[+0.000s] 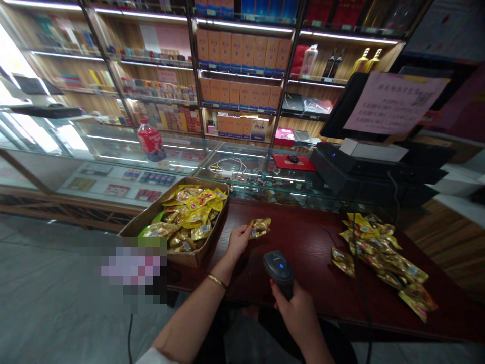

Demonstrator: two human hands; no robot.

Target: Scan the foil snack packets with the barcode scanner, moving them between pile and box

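Observation:
My left hand (239,241) pinches a small gold foil snack packet (260,227) by its left end, just above the dark red table. In my right hand (297,308) is a black handheld barcode scanner (279,267) with a blue light, its head pointing up and away from me, below and right of the packet. To the left, an open cardboard box (197,259) holds many yellow and gold packets (193,210). Over on the right lies a loose pile of similar packets (379,253), with one gold packet (343,261) slightly apart at its left side.
A glass display counter (182,151) runs behind the table (306,227), bearing a red-labelled bottle (150,141) and a mouse (293,158) on a red mat. A monitor (341,108) with a paper sheet stands right. A dark cable (359,293) crosses the table near the pile.

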